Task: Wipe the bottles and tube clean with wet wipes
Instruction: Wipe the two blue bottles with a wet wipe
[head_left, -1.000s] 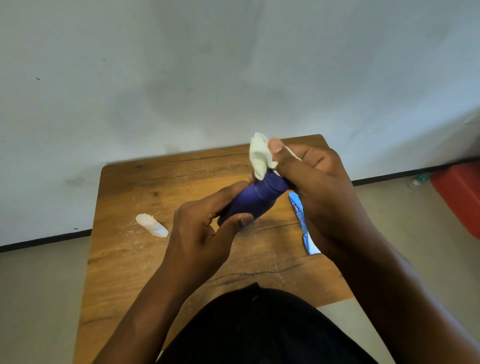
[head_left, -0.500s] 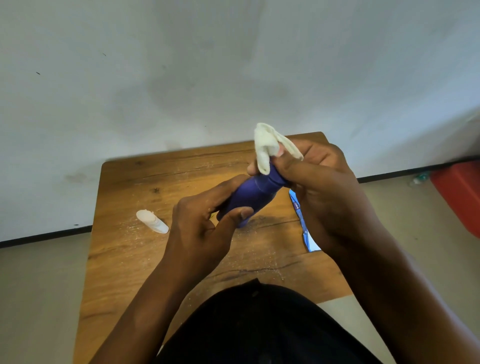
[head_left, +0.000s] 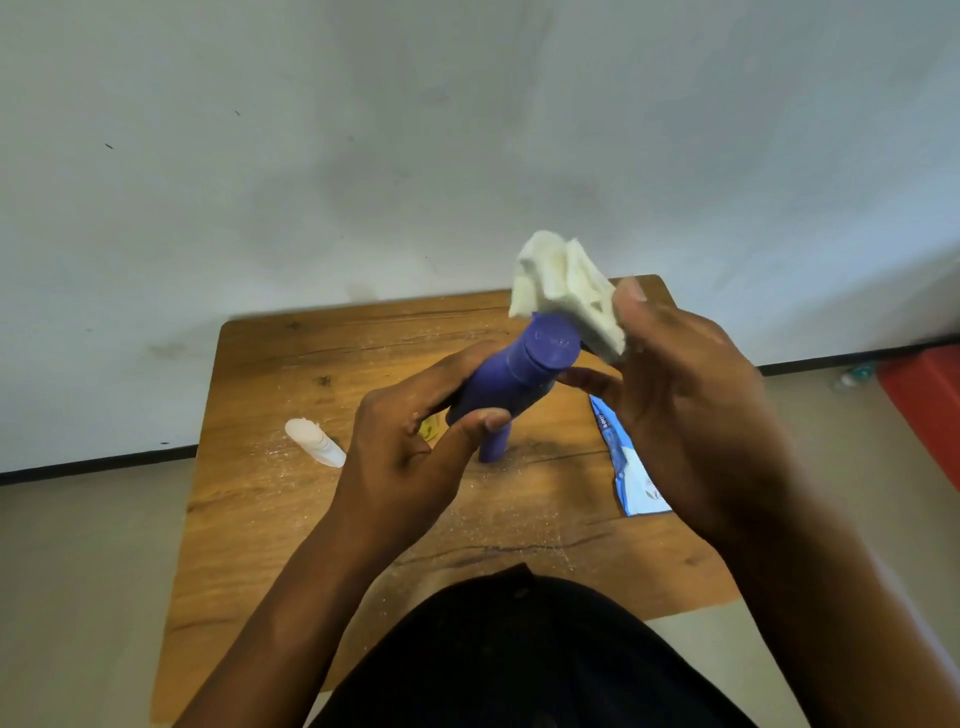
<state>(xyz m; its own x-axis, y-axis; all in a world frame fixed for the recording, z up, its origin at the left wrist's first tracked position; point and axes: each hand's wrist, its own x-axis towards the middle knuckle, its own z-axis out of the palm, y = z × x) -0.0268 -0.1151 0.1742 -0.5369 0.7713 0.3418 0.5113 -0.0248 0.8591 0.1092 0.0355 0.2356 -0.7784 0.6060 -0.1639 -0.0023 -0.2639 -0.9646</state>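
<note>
The dark blue plastic bottle with a round flat cap (head_left: 519, 379) was held in the air above the table, tilted so that its cap end pointed up and away from the person. Half a second before, the crumpled white wet wipe (head_left: 566, 291) had been pressed down over that cap; now the wipe had lifted off to the far side of it, and the whole cap face showed bare. I judged that the cap had been wiped and that the body of the bottle, or a fresh fold of the wipe, would come next.

The left hand (head_left: 415, 447) was closed round the lower body of the bottle, thumb across the near side and fingers curled behind. The right hand (head_left: 691, 415) pinched the wipe between thumb and fingers just beyond the cap, with one finger reaching under toward the bottle's neck; whether that finger touched it could not be told.

Below the left grip a second blue piece (head_left: 493, 441) showed, partly hidden. Out to the left of the grip a small white plastic bottle (head_left: 314, 441) lay on its side on the wooden table (head_left: 270, 519), well apart. Under the right hand lay a blue and white wipes packet (head_left: 628, 467).
</note>
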